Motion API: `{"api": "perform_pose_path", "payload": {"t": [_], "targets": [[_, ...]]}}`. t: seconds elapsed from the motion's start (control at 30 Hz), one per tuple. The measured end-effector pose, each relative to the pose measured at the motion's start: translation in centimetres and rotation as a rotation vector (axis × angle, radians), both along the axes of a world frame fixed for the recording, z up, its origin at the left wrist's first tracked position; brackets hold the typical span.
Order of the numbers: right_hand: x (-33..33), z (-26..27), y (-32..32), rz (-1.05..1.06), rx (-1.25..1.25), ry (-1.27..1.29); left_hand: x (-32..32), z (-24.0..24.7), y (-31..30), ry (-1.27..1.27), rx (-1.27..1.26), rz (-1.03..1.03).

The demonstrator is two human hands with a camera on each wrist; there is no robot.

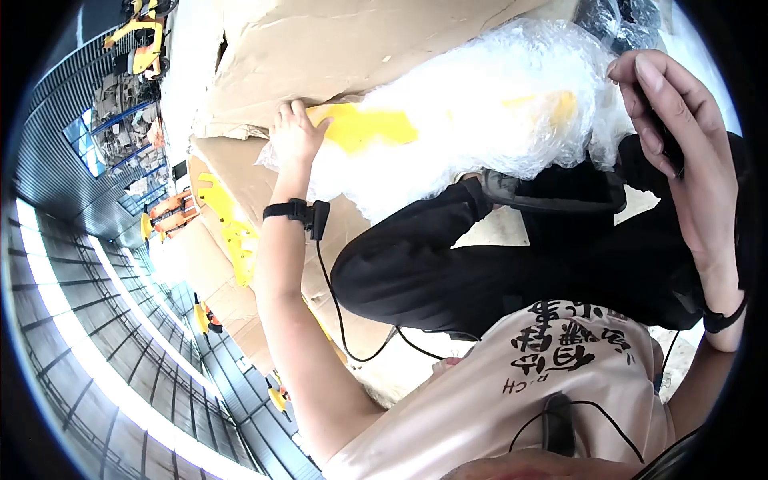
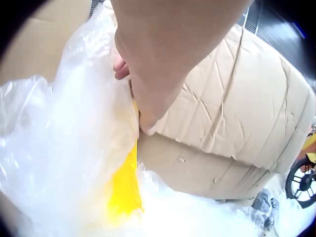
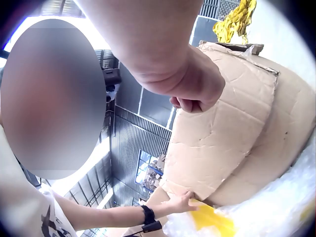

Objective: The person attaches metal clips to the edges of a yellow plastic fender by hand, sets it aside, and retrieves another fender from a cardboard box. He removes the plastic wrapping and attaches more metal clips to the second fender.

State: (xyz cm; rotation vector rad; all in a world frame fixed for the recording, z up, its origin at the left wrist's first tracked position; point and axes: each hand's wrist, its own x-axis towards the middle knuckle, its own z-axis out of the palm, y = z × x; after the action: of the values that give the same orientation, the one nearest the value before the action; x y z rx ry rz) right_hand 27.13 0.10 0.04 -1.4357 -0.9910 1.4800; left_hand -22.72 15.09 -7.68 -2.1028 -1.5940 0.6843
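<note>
A long yellow part (image 1: 364, 126) lies inside clear plastic wrap (image 1: 472, 88) in front of the person. My left hand (image 1: 298, 132) grips its left end, with the fingers on one side of the yellow edge and the thumb on the other. In the left wrist view the yellow edge (image 2: 126, 182) runs down from that hand. My right hand (image 1: 680, 120) is raised over the right end of the wrap, its fingers curled. A dark strip shows between those fingers and the palm; I cannot tell whether it is a held object.
A large cardboard-covered bulk (image 2: 207, 118) stands right behind the wrapped part. The person's bent legs in black trousers (image 1: 448, 272) are close on the near side, with a dark shoe (image 1: 552, 192) against the wrap. Yellow parts (image 1: 228, 228) lie on cardboard to the left.
</note>
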Motion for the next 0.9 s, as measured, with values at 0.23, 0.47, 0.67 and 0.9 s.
{"api": "perform_pose_path", "payload": {"t": [0.23,0.47,0.67,0.9], "targets": [[-0.3,0.2,-0.1,0.005,0.024,-0.023,-3.0,-3.0,0.4,0.29,-0.076,-0.213],[0.2,-0.3,-0.2,0.008,0.024,-0.036,-2.4,-0.6,-0.2,-0.098,-0.102,-0.183],[0.2,0.1,-0.4,-0.005,0.012,-0.023,-11.1,-2.7,1.4,-1.673,0.006,0.983],[0.4,-0.1,-0.4,-0.003,0.051,-0.016,-10.0,-5.1,-4.8,-0.317,-0.359,0.437]]}}
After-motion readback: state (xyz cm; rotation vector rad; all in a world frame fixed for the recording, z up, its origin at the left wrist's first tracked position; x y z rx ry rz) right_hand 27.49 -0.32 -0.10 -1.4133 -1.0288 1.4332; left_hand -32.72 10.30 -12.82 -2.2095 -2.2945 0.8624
